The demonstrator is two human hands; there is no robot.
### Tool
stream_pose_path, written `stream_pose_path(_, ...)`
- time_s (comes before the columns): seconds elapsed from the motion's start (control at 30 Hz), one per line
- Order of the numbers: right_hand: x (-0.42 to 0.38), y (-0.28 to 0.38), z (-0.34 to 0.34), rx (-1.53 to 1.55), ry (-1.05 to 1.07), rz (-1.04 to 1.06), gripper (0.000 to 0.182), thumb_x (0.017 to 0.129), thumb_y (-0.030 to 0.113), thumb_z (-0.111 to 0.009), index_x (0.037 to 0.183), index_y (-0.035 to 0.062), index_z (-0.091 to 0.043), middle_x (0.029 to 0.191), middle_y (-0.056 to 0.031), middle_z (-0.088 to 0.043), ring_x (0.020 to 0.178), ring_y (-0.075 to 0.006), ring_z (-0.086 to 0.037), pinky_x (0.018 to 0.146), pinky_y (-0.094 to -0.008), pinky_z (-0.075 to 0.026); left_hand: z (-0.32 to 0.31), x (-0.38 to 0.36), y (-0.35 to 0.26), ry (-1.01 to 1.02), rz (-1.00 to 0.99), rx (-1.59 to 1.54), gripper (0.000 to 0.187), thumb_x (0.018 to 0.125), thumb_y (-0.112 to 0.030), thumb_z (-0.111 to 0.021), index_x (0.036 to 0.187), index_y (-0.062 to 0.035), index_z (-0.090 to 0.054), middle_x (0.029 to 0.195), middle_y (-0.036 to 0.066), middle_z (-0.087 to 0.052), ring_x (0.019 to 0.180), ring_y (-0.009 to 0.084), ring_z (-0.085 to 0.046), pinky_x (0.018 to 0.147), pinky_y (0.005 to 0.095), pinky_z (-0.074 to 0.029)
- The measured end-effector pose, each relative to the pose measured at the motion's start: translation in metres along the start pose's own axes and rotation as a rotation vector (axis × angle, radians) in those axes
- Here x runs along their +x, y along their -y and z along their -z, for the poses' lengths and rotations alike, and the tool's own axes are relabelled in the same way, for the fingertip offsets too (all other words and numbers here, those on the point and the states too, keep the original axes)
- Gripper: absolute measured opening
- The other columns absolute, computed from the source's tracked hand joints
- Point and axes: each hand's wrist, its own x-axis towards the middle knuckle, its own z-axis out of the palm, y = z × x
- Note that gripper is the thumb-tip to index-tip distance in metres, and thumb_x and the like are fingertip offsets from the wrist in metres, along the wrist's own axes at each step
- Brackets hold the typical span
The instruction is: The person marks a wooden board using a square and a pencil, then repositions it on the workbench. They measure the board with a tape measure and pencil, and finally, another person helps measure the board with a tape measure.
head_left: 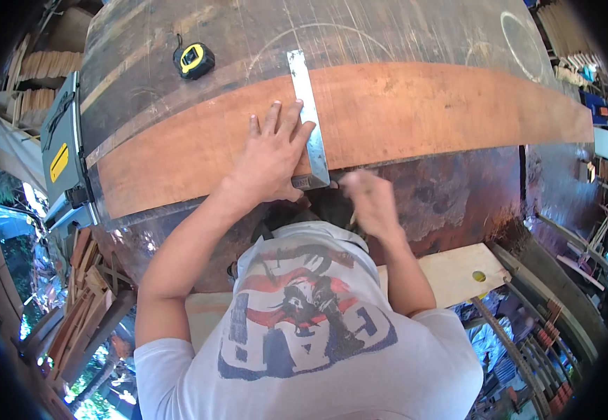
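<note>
Lying under L hand (270,157) (fingers spread): wood board (430,105); metal sq. (303,84) at fingertips.

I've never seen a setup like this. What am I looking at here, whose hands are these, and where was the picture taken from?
There is no machine here: a person works with two bare hands. The single picture comes from a camera on their head, looking forward and down, so their own printed shirt fills the bottom.

A long reddish-brown board lies on a large, scratched work surface. Across it sits a metal square, steadied by the spread left hand. The right hand is near the square's lower end; it is blurred, so I cannot tell what it holds, if anything.

Beyond the board lies a black and yellow tape measure; a dark case is at the left.
</note>
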Motion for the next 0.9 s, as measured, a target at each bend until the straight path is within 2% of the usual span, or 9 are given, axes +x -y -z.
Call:
stream_pose_path(0.17,0.023,0.025,0.059,0.418,-0.203,0.188,0.043,0.108,0.036,-0.049,0.097,0.0005,-0.071,0.074,-0.0041,-0.061,0.070,-0.0124,-0.056,0.063,-0.0287,-0.045,0.000,0.000,0.000,-0.001,-0.005,0.047,0.114,0.052,-0.037,-0.095,0.148,-0.0092,-0.041,0.161,0.021,-0.025,0.146,0.0482,-0.027,0.115,0.0688,-0.029)
stream_pose_path(0.23,0.071,0.054,0.038,0.208,-0.266,0.318,0.033,0.105,0.027,-0.056,0.102,-0.0018,-0.071,0.076,-0.0065,-0.061,0.070,-0.0125,-0.057,0.062,-0.0279,-0.045,-0.002,-0.001,0.000,-0.009,-0.007,0.047,0.114,0.051,-0.037,-0.095,0.148,-0.0091,-0.041,0.160,0.021,-0.026,0.146,0.0482,-0.027,0.115,0.0689,-0.028)
stream_pose_path(0.3,0.108,0.059,0.022,-0.135,-0.256,0.537,0.025,0.101,0.019,-0.062,0.108,-0.0035,-0.071,0.080,-0.0123,-0.065,0.071,-0.0202,-0.063,0.065,-0.0325,-0.049,-0.002,-0.001,0.001,-0.014,-0.001,0.044,0.115,0.051,-0.036,-0.095,0.148,-0.0090,-0.041,0.160,0.021,-0.026,0.146,0.0483,-0.027,0.116,0.0691,-0.027)
stream_pose_path(0.4,0.136,0.047,0.000,-0.164,-0.210,0.612,0.021,0.095,0.015,-0.066,0.106,-0.0028,-0.071,0.087,-0.0183,-0.068,0.079,-0.0338,-0.068,0.070,-0.0404,-0.053,-0.001,0.000,0.001,-0.009,0.012,0.030,0.115,0.051,-0.035,-0.095,0.148,-0.0090,-0.041,0.160,0.021,-0.026,0.146,0.0484,-0.028,0.115,0.0696,-0.027)
stream_pose_path(0.47,0.139,0.046,0.000,-0.178,-0.177,0.615,0.020,0.096,0.013,-0.064,0.106,-0.0039,-0.070,0.088,-0.0192,-0.068,0.079,-0.0352,-0.067,0.072,-0.0410,-0.052,0.001,0.000,-0.001,0.003,0.024,0.027,0.115,0.051,-0.035,-0.095,0.149,-0.0089,-0.041,0.161,0.021,-0.025,0.146,0.0485,-0.028,0.115,0.0699,-0.027)
stream_pose_path(0.63,0.089,0.058,0.019,-0.275,0.002,0.670,0.006,0.090,0.004,-0.064,0.090,-0.0016,-0.066,0.076,-0.0174,-0.060,0.070,-0.0364,-0.061,0.065,-0.0428,-0.049,-0.002,-0.001,0.000,-0.026,0.017,-0.005,0.117,0.048,-0.032,-0.097,0.148,-0.0086,-0.041,0.161,0.021,-0.025,0.146,0.0485,-0.027,0.115,0.0703,-0.028)
stream_pose_path(0.7,0.036,0.066,0.038,-0.386,0.200,0.581,0.006,0.082,0.002,-0.068,0.088,0.0011,-0.066,0.082,-0.0171,-0.063,0.074,-0.0373,-0.062,0.067,-0.0464,-0.050,-0.004,-0.001,0.000,-0.030,0.012,-0.014,0.117,0.047,-0.030,-0.097,0.147,-0.0086,-0.041,0.161,0.020,-0.024,0.146,0.0485,-0.027,0.114,0.0702,-0.028)
stream_pose_path(0.8,-0.017,0.044,0.043,-0.436,0.580,0.441,0.009,0.086,0.009,-0.066,0.081,0.0023,-0.062,0.076,-0.0167,-0.058,0.071,-0.0363,-0.060,0.065,-0.0440,-0.050,-0.006,-0.002,-0.002,-0.038,0.016,-0.031,0.117,0.046,-0.030,-0.098,0.146,-0.0083,-0.042,0.161,0.021,-0.025,0.146,0.0486,-0.027,0.115,0.0695,-0.028)
stream_pose_path(0.9,-0.010,-0.003,0.024,-0.344,0.349,0.608,0.019,0.097,0.018,-0.061,0.086,0.0024,-0.061,0.069,-0.0104,-0.056,0.063,-0.0274,-0.056,0.059,-0.0378,-0.048,-0.005,0.001,0.001,-0.069,-0.009,-0.059,0.116,0.046,-0.030,-0.097,0.146,-0.0067,-0.043,0.159,0.023,-0.027,0.146,0.0490,-0.028,0.116,0.0677,-0.027)
